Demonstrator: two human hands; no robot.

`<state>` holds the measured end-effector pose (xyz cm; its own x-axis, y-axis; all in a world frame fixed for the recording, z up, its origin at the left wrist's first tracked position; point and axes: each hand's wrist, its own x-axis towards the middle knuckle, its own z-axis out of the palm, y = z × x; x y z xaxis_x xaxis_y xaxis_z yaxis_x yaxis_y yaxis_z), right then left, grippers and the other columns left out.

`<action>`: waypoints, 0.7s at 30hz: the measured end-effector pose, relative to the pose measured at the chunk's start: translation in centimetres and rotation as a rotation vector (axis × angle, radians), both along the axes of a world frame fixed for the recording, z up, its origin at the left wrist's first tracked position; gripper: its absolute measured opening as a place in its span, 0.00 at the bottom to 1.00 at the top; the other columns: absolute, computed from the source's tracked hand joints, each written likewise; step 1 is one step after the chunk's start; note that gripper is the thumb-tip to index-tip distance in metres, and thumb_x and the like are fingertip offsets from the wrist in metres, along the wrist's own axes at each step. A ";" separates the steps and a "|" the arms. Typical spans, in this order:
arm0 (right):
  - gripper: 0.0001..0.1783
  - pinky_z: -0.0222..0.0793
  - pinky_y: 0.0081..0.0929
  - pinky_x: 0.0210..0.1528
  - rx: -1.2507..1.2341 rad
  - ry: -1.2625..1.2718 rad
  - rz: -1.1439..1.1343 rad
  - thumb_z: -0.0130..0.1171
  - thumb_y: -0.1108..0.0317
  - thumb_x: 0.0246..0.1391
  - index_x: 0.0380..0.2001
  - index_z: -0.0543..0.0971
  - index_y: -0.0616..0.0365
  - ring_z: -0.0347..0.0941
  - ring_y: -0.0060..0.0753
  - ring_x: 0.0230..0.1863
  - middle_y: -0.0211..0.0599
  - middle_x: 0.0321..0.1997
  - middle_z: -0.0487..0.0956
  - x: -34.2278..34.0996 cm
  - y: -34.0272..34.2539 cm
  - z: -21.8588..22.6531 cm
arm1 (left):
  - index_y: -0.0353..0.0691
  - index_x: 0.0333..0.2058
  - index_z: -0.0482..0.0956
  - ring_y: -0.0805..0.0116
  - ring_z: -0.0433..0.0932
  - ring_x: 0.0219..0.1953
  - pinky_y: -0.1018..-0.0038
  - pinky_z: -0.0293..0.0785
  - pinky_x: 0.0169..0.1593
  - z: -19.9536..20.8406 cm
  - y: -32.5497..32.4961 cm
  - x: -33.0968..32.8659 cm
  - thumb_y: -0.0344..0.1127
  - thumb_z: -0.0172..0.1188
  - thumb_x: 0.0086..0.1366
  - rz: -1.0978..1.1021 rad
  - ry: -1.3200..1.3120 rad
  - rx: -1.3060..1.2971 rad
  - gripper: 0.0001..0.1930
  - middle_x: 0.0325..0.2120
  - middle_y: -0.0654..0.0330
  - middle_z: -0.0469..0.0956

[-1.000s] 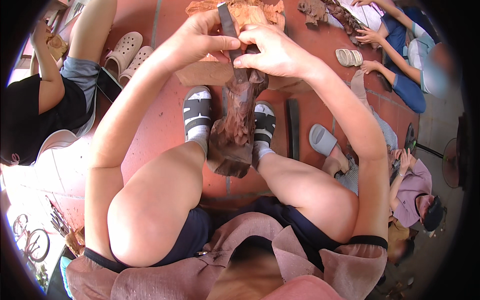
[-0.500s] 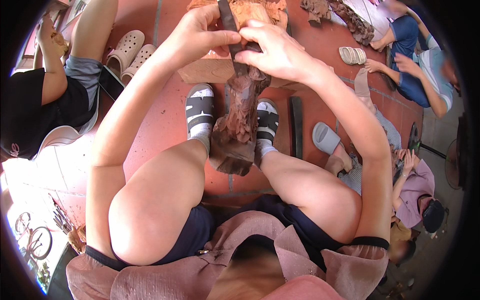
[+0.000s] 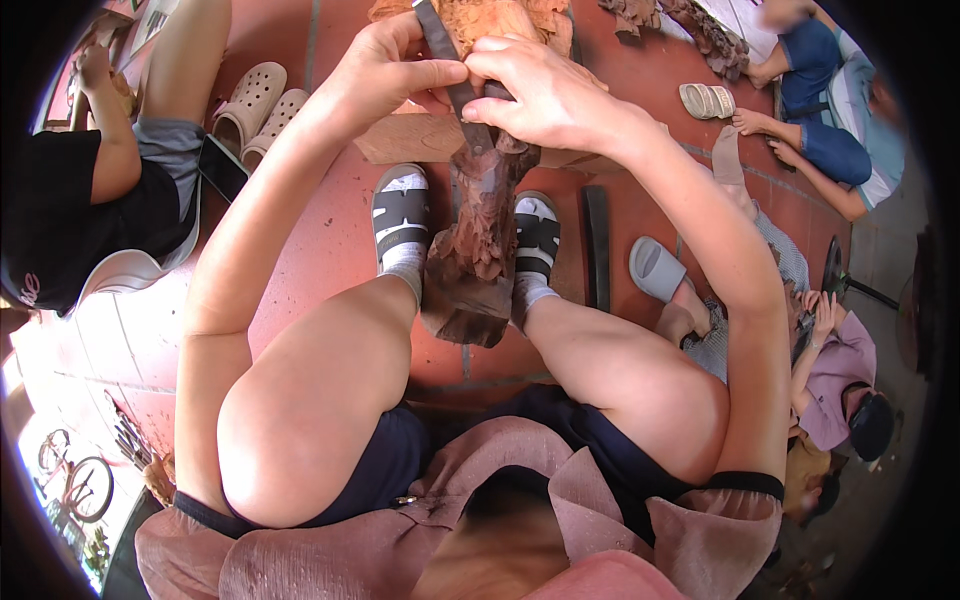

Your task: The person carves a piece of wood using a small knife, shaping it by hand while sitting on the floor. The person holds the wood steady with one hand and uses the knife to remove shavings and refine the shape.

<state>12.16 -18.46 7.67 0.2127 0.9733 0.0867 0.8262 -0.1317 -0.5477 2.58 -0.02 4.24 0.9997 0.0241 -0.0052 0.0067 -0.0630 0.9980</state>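
Observation:
A dark, flat, narrow strip [image 3: 441, 36] slants across the top of a dark brown wood carving [image 3: 480, 225]. My left hand [image 3: 392, 75] pinches the strip from the left between thumb and fingers. From the right, my right hand [image 3: 540, 95] curls over the strip and the carving's upper end, its thumb and fingertips against the strip. Some of those fingertips are hidden. The carving has a rough, leafy middle and a blocky lower end between my sandalled feet. Behind my hands lies an orange-toned carved wood piece [image 3: 500, 20] over a pale wooden block [image 3: 405, 138].
A dark flat bar [image 3: 596, 250] lies on the red tile floor, right of my right foot. Beige clogs [image 3: 250, 105] stand at left beside a seated person. Other people sit at right, near a grey slipper [image 3: 657, 268], a pale sandal [image 3: 707, 101] and more dark carvings [image 3: 705, 40].
The strip's far end has swung left, and it tilts more. Both hands have shifted slightly left with it. At far right, a seated person's arm has lowered.

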 end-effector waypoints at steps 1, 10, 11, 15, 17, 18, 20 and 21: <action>0.13 0.67 0.40 0.42 0.031 -0.002 0.015 0.61 0.65 0.45 0.30 0.75 0.65 0.72 0.49 0.39 0.47 0.33 0.73 0.1 0.2 -0.2 | 0.32 0.43 0.75 0.74 0.79 0.29 0.79 0.78 0.33 -0.7 0.5 0.3 0.31 0.63 0.59 0.006 -0.026 0.033 0.14 0.30 0.59 0.80; 0.14 0.67 0.39 0.42 -0.003 0.013 -0.017 0.62 0.64 0.45 0.27 0.75 0.66 0.72 0.48 0.38 0.46 0.32 0.73 -0.8 -0.7 0.9 | 0.33 0.41 0.75 0.75 0.78 0.28 0.79 0.77 0.33 1.3 -0.8 -0.6 0.31 0.63 0.59 -0.041 0.068 -0.038 0.13 0.29 0.60 0.79; 0.14 0.67 0.39 0.41 -0.007 0.020 -0.010 0.62 0.63 0.45 0.27 0.75 0.66 0.72 0.48 0.39 0.46 0.32 0.73 -0.7 -0.7 0.9 | 0.33 0.41 0.75 0.75 0.78 0.28 0.79 0.77 0.33 1.2 -0.8 -0.6 0.31 0.63 0.59 -0.033 0.085 -0.009 0.13 0.29 0.60 0.79; 0.14 0.67 0.39 0.42 0.036 0.019 -0.001 0.62 0.63 0.45 0.28 0.75 0.65 0.72 0.48 0.39 0.45 0.32 0.73 -0.7 -1.0 0.8 | 0.33 0.41 0.74 0.75 0.78 0.28 0.79 0.77 0.33 1.4 -1.2 -0.7 0.31 0.63 0.59 -0.009 0.027 0.015 0.13 0.30 0.59 0.79; 0.14 0.67 0.39 0.42 0.104 -0.002 -0.020 0.62 0.63 0.45 0.29 0.75 0.65 0.72 0.48 0.38 0.44 0.32 0.73 -0.5 -1.0 0.1 | 0.32 0.41 0.74 0.74 0.78 0.28 0.79 0.76 0.33 1.4 -1.2 -0.4 0.30 0.63 0.59 -0.021 -0.032 0.043 0.13 0.29 0.59 0.79; 0.14 0.67 0.39 0.42 0.149 -0.017 -0.044 0.62 0.63 0.45 0.29 0.75 0.65 0.72 0.48 0.38 0.44 0.31 0.73 -0.4 -0.7 -0.6 | 0.32 0.40 0.74 0.74 0.78 0.29 0.79 0.77 0.33 1.5 -1.0 -0.3 0.30 0.63 0.59 -0.008 -0.054 0.082 0.13 0.29 0.60 0.79; 0.14 0.67 0.39 0.42 0.197 -0.002 -0.068 0.62 0.64 0.45 0.29 0.75 0.64 0.72 0.48 0.38 0.44 0.31 0.73 -0.3 -0.7 -0.8 | 0.32 0.40 0.74 0.74 0.79 0.29 0.79 0.77 0.34 2.0 -0.5 0.1 0.30 0.63 0.59 0.014 -0.100 0.161 0.12 0.29 0.60 0.79; 0.13 0.67 0.40 0.42 0.202 0.028 -0.069 0.62 0.64 0.45 0.29 0.75 0.64 0.72 0.48 0.38 0.44 0.31 0.73 -0.4 -0.7 -0.2 | 0.32 0.40 0.74 0.74 0.79 0.30 0.78 0.77 0.34 2.9 -0.8 0.0 0.29 0.62 0.59 -0.011 -0.091 0.127 0.12 0.29 0.60 0.78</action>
<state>11.73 -19.20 7.48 0.2834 0.9198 0.2714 0.8031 -0.0729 -0.5914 2.58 -0.81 7.12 0.9961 0.0077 0.0875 -0.0845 -0.1884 0.9785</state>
